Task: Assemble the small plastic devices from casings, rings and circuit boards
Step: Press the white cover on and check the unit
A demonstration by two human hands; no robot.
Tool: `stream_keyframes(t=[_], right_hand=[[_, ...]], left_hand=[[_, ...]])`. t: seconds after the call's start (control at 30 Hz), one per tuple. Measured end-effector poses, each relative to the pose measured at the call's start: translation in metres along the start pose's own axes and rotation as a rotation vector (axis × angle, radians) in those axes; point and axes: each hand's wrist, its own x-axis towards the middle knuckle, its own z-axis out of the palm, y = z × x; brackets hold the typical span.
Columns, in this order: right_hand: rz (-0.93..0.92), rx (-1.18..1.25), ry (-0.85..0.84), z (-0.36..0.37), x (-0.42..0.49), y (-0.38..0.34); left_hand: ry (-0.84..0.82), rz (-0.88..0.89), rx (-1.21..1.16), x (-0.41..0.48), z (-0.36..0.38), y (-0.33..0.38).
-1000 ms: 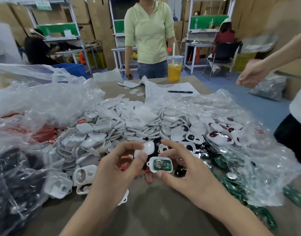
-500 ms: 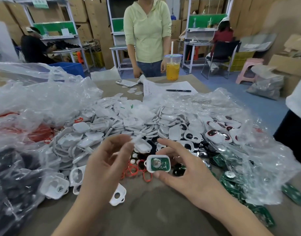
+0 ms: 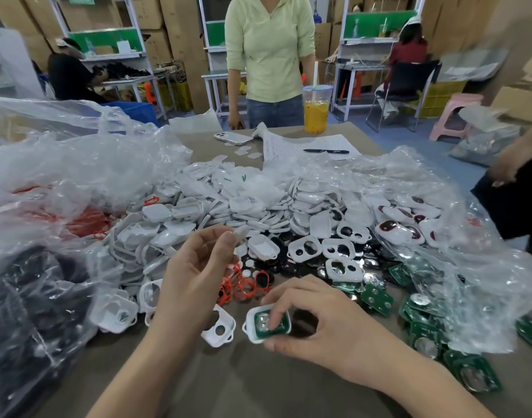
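My right hand (image 3: pixel 316 322) grips a white casing with a green circuit board (image 3: pixel 267 324) in it, low over the table, forefinger pressing on the board. My left hand (image 3: pixel 195 276) is raised above the pile, pinching a small white plastic piece (image 3: pixel 240 233) between thumb and fingertips. A white casing with two holes (image 3: pixel 219 327) lies on the table between my hands. Red rings (image 3: pixel 243 286) lie just beyond. A big heap of white casings (image 3: pixel 243 206) fills the middle. Loose green boards (image 3: pixel 376 298) lie to the right.
Crumpled clear plastic bags (image 3: pixel 78 176) flank the heap on both sides. At the table's far end are a phone (image 3: pixel 233 137), papers with a pen (image 3: pixel 325 151) and a cup of orange drink (image 3: pixel 316 110). A person in a green top stands there; another person's hand (image 3: pixel 506 167) is at right.
My right hand has brought the casing with the board down toward the table and nearer to me. My left hand has lifted with the white piece. The camera has tilted slightly.
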Motion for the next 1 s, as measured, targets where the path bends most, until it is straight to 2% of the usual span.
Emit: stream_keyframes(t=[0.13, 0.43, 1.0], right_hand=[[-0.059, -0.129, -0.082, 0.0028, -0.0003, -0.0015], [0.048, -0.028, -0.071, -0.0008, -0.001, 0.0026], [0.03, -0.06, -0.085, 0.0, 0.0011, 0.006]], left_hand=[[0.002, 0.004, 0.002, -0.0005, -0.0001, -0.0059], [-0.011, 0.018, 0.023, -0.0008, 0.0006, -0.0055], [-0.007, 0.013, -0.005, -0.0012, 0.0003, -0.0049]])
